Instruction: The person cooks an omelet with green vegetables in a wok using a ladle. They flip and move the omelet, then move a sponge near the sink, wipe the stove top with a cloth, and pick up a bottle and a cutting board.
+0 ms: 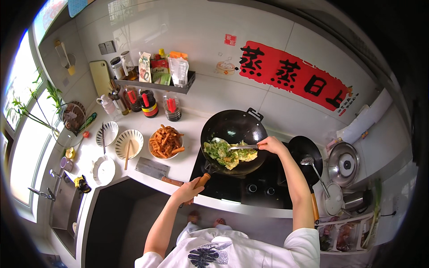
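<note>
My left hand (187,191) grips the wooden handle (203,180) of a black wok (231,124) on the cooktop (234,194). Inside the wok, chopped green vegetables (214,150) lie mixed with yellow egg (248,155). My right hand (270,144) is closed around the wooden-ended handle of a metal cooking ladle or spatula (246,146). Its head rests among the food on the wok's left side, partly covered by greens. A cleaver (152,168) lies flat on the counter, its brown handle close to my left hand.
A bowl of fried brown strips (166,140) stands left of the wok. Beyond it are patterned bowls (129,144) with chopsticks and a white dish (104,171). Sauce bottles (148,104) line the wall under a shelf (161,85). A second black pan (303,147) sits right.
</note>
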Available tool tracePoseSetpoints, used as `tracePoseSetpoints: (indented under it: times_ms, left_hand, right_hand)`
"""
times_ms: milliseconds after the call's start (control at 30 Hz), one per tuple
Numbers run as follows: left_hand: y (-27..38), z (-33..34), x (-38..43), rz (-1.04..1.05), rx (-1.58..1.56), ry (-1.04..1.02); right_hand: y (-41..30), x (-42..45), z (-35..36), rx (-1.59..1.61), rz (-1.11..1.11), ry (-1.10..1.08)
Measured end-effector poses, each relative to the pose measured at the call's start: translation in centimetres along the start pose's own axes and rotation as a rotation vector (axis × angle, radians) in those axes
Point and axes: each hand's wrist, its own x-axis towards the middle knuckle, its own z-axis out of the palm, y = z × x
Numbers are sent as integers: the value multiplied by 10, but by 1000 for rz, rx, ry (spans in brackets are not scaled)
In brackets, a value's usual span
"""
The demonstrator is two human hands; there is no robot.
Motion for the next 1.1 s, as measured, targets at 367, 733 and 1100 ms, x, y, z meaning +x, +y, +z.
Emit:
tracePoseSetpoints:
  times_ms: [367, 733, 1100]
  left_hand:
    - [4, 1, -1, -22, -18, -2]
    - [0, 1, 0, -10, -28, -1]
    - [-9, 3, 3, 28, -87, -5]
  right_hand:
    - [-8, -28, 7, 306, 108, -122]
    - [18, -64, -38, 718, 444, -374]
    - [-21, -113, -45, 767, 365, -175]
